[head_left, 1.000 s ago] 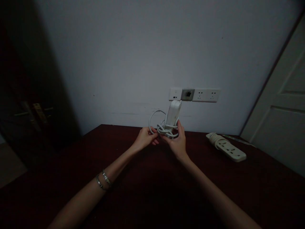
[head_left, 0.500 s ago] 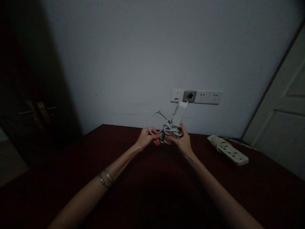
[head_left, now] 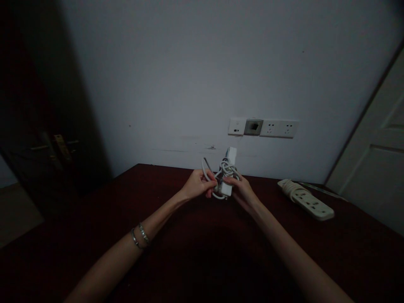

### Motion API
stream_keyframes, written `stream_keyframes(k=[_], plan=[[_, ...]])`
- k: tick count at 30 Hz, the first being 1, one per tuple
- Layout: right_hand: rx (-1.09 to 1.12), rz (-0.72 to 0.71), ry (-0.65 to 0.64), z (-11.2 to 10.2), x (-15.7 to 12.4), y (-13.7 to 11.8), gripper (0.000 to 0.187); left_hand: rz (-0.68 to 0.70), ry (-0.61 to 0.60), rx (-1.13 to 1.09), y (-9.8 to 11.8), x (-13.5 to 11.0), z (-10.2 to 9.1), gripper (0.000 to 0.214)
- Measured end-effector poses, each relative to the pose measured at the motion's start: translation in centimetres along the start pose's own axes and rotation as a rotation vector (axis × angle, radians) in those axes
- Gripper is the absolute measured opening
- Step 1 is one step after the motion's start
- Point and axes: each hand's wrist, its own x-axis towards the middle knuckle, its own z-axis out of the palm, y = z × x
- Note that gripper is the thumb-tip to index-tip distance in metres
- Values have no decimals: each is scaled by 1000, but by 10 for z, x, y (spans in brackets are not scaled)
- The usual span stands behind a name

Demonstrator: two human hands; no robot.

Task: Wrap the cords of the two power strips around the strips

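Above the dark red table, my right hand (head_left: 241, 187) is closed around a slim white block (head_left: 232, 155) that looks like a power strip; no sockets show on it. Its light grey cord (head_left: 227, 167) is wound and looped about the middle of the block. My left hand (head_left: 200, 184) pinches the cord just to the left of the block, and a loose loop of cord rises above those fingers. Whether the plug end lies in the left fingers is too dark to tell.
A second white power strip (head_left: 311, 204), cord wrapped round one end, lies on the table (head_left: 176, 244) at the right. Wall sockets (head_left: 277, 128) sit on the wall behind. A white door (head_left: 381, 181) stands at far right, a dark door with a brass handle (head_left: 61, 147) at left.
The white block has come down and slightly left, turned more upright in my right hand. My left hand has moved a little right, closer to it, and the cord loop has narrowed.
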Motion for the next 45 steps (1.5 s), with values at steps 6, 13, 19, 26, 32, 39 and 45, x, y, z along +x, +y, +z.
stream_keyframes(k=[6, 13, 19, 26, 32, 39, 45], plan=[[-281, -179, 181, 9, -4, -1, 58, -64, 63, 137, -8, 7, -4, 21], [-407, -295, 256, 20, -11, -12, 95, -162, -36, 254, -11, 11, -19, 20], [-524, -393, 223, 18, -12, -9, 103, -115, -32, 244, -10, 11, -22, 22], [-520, -393, 147, 14, -9, -8, 102, -80, -186, 172, -10, 10, -22, 22], [-501, -372, 36, 4, -6, -5, 100, -53, -212, -21, -11, 9, -19, 19], [-380, -213, -35, -8, 3, -8, 78, -105, -31, -130, -15, 8, -6, 17], [-194, -159, -60, -12, 3, -5, 64, -109, 81, -249, -20, 7, 6, 22]])
